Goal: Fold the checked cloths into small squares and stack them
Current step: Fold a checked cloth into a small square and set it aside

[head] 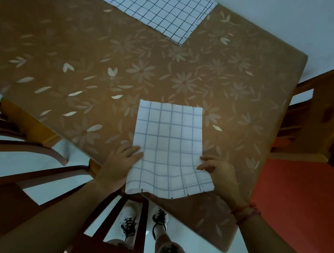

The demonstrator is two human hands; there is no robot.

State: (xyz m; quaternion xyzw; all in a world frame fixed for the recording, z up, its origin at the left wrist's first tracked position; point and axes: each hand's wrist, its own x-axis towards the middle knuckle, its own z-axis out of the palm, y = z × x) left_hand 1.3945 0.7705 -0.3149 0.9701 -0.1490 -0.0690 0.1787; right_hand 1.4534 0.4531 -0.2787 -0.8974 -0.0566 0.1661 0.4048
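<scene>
1. Chair [143,218], 6 o'clock, back at the table [128,61] edge.
2. Left hand [122,163], grasping the near cloth [168,139] at its 8 o'clock edge.
3. Right hand [222,174], pinching the same cloth at its 4 o'clock edge.
4. Near cloth: oblong at the table's 6 o'clock, far end flat, near end raised and rippled past the edge.
5. Second chair [325,109], 3 o'clock.
6. Far cloth [154,3], 12 o'clock, lying flat, well apart from the near one.
</scene>
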